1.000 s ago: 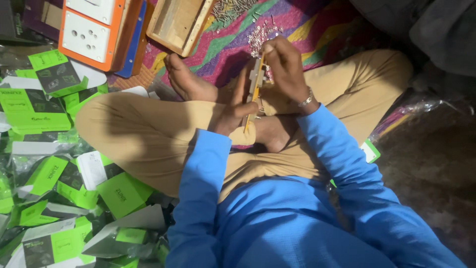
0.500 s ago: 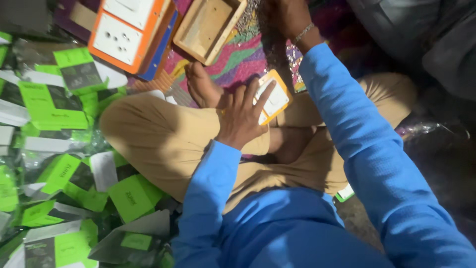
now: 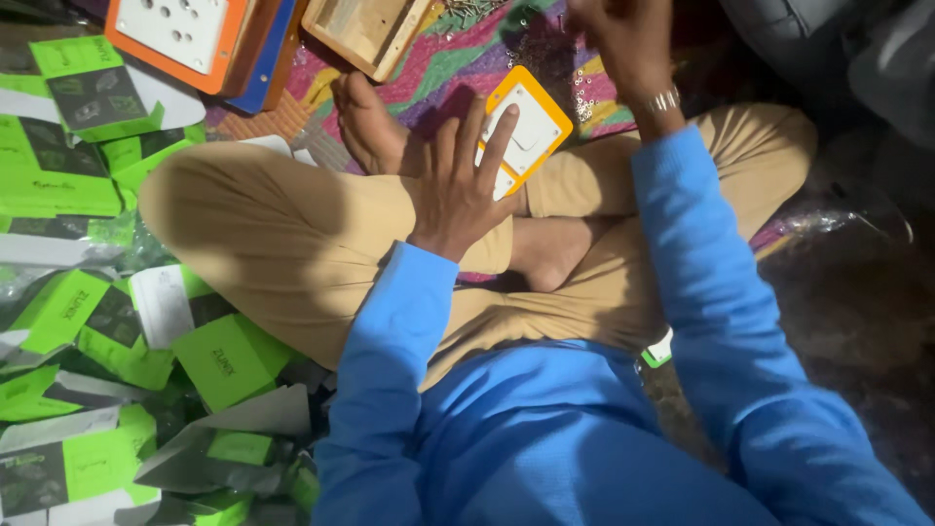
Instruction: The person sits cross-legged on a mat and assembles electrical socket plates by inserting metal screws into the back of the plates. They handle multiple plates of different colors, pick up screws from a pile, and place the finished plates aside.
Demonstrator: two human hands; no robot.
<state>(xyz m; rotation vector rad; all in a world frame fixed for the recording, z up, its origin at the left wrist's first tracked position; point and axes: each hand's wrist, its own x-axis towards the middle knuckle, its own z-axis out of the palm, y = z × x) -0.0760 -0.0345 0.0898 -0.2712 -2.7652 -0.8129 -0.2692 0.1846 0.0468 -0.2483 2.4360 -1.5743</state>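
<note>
I sit cross-legged in tan trousers and a blue shirt. A white switch plate with an orange frame [image 3: 531, 125] lies tilted on my lap by my bare foot [image 3: 368, 127]. My left hand [image 3: 456, 190] rests flat on the plate's near end, fingers spread. My right hand [image 3: 616, 34], with a metal bracelet at the wrist, reaches forward over small screws [image 3: 587, 90] scattered on the colourful mat [image 3: 440, 68]. Its fingers curl downward, and what they hold is hidden.
A shallow wooden tray [image 3: 362, 31] lies ahead, and a larger orange-framed switch board [image 3: 180, 31] sits on a blue one at the top left. Many green and grey cartons [image 3: 229, 360] are heaped at my left. Crumpled clear plastic [image 3: 842, 209] lies on the dark floor at right.
Both hands held the plate upright between them a second ago. Now it lies flat under my left hand, and my right hand has let go and stretched forward to the screws.
</note>
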